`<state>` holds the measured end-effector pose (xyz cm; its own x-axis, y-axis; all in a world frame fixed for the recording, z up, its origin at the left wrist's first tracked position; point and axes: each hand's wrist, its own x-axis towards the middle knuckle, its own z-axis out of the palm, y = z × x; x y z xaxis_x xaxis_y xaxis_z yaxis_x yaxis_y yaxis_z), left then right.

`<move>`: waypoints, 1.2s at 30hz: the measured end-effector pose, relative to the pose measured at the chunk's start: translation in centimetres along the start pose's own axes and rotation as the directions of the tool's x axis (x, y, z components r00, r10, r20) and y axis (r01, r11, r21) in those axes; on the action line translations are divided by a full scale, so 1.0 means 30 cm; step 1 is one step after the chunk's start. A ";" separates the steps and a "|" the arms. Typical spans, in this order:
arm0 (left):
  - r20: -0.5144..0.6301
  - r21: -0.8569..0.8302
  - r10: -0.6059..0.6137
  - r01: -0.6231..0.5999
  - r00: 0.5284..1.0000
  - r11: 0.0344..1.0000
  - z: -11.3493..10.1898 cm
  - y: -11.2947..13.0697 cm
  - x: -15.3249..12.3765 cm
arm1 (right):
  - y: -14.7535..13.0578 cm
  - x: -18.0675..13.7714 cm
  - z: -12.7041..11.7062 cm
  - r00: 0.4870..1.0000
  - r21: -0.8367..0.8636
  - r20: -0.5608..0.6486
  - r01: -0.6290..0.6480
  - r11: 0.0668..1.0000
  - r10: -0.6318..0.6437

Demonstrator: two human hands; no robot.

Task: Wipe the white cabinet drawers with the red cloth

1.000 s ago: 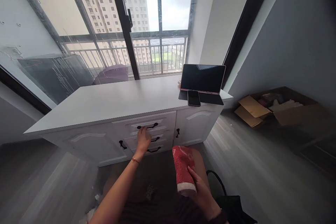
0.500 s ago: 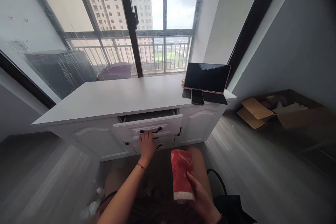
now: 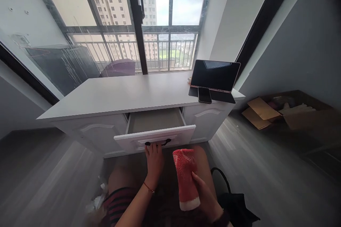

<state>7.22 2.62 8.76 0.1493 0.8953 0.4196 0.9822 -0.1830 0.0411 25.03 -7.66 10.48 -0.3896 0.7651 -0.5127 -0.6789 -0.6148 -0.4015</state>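
My left hand point(image 3: 153, 159) has its fingers hooked over the dark handle point(image 3: 166, 142) on the front of a white drawer point(image 3: 157, 135). The drawer stands pulled out, and its visible inside is bare. In my right hand point(image 3: 204, 195) is a folded red towel point(image 3: 185, 179) with a white edge, held upright over my right thigh. The thumb lies across the towel's side; the other fingers are mostly hidden behind it.
On the white cabinet top point(image 3: 128, 92) a tablet point(image 3: 215, 76) stands in its case, with a phone point(image 3: 204, 95) in front. An open cardboard box point(image 3: 301, 117) is on the floor at right. A black bag point(image 3: 237, 207) lies beside my right leg.
The top drawer has come further out towards me, with my left hand on its handle. The red towel stays in my right hand, nearly in the same place.
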 end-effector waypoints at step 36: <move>-0.024 -0.002 0.085 -0.085 0.996 0.996 -0.015 0.023 -0.209 | -0.672 0.327 0.359 0.911 -0.921 0.357 0.380 0.087 -0.206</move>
<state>6.90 -3.29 6.56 0.2293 0.8664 0.4436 0.9658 -0.2590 0.0068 28.20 14.31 21.72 -0.4374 0.8921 -0.1134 0.3658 0.0613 -0.9287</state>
